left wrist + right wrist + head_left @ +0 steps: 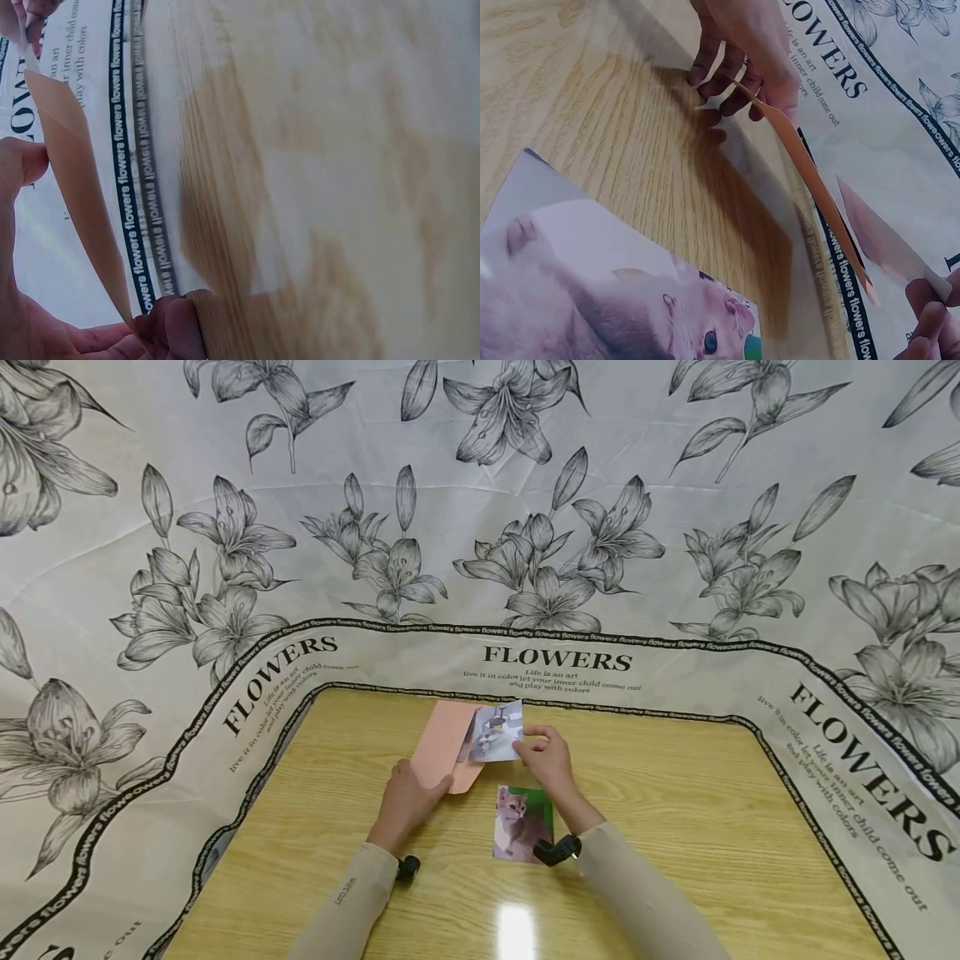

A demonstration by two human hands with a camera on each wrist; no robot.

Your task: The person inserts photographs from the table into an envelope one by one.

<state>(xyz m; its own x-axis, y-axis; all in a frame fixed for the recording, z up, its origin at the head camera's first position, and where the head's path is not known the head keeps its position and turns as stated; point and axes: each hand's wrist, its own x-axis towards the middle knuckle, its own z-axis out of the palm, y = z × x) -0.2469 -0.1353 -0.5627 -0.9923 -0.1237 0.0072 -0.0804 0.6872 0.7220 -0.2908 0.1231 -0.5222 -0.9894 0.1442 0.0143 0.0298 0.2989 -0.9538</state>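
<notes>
My left hand (406,799) grips a salmon-pink paper envelope (437,745) by its lower end, thumb on the near face and fingers behind. Seen edge-on in the left wrist view, the envelope (81,169) bows slightly. Between thumb and fingertips, my right hand (549,762) pinches the right edge of a small photo (501,735) with a pale grey picture. The photo's left side overlaps the envelope's open side in the head view. A dark strip shows at that opening. In the right wrist view the photo (881,236) is tilted beside the envelope (810,169), above the table.
A photo of a cat (517,831) on a green background lies face up on the wooden table (660,793), below my right wrist. A white cloth (420,660) printed with flowers and lettering rises behind the table. Each wrist wears a black strap (557,850).
</notes>
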